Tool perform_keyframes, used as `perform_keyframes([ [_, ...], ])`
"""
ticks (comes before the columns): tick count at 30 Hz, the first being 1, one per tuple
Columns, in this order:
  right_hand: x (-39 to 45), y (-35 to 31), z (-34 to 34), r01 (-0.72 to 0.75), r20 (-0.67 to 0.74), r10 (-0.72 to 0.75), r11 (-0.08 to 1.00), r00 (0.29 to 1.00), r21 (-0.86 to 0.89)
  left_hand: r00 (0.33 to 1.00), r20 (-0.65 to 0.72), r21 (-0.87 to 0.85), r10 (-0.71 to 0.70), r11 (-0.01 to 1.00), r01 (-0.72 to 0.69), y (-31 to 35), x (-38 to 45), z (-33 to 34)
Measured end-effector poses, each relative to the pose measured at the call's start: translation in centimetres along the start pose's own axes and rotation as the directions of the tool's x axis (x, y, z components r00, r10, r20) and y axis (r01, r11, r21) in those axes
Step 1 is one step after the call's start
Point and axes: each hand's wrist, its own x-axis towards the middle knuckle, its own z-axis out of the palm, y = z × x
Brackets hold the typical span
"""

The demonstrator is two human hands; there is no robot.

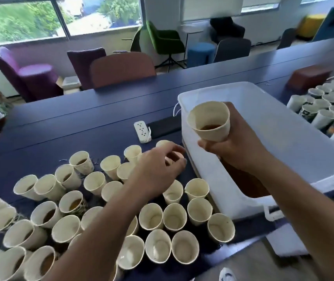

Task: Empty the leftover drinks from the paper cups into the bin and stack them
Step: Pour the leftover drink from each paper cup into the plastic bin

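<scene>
My right hand (237,147) grips a cream paper cup (210,120) with brown drink in its bottom, held over the near left edge of the white plastic bin (283,126). Brown liquid pools in the bin's near end. My left hand (160,167) reaches over the cluster of paper cups (93,203) on the dark blue table, its fingers curled round the rim of a cup (175,157) next to the bin. Several cups on the left hold brown drink; those nearer the bin look empty.
A white power strip (141,131) and a black phone (166,126) lie behind the cups. More cups (328,106) stand packed together at the right beyond the bin. Chairs and stools line the table's far side, below the windows.
</scene>
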Motion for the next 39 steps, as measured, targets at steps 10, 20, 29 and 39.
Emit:
perform_keyframes([
  [10, 1.6, 6.6, -3.7, -0.096, -0.038, 0.088, 0.939, 0.995, -0.33, 0.959, 0.182, 0.275, 0.218, 0.925, -0.263, 2.2, 2.4, 6.7],
  [20, 3.2, 11.4, -3.2, -0.2, -0.091, 0.179, 0.874, 0.98, -0.443, 0.96, 0.273, 0.378, 0.058, 0.912, -0.163, 2.0, 2.8, 8.2],
  [29, 3.5, 13.0, -1.4, -0.206, -0.133, 0.161, 0.856, 0.978, -0.474, 0.959, 0.282, 0.457, 0.011, 0.878, -0.144, 2.7, 3.1, 7.9],
  [39, 3.7, 14.7, -2.0, -0.249, -0.142, 0.205, 0.783, 0.969, -0.57, 0.961, 0.277, 0.478, -0.001, 0.868, -0.137, 2.7, 3.3, 8.0],
])
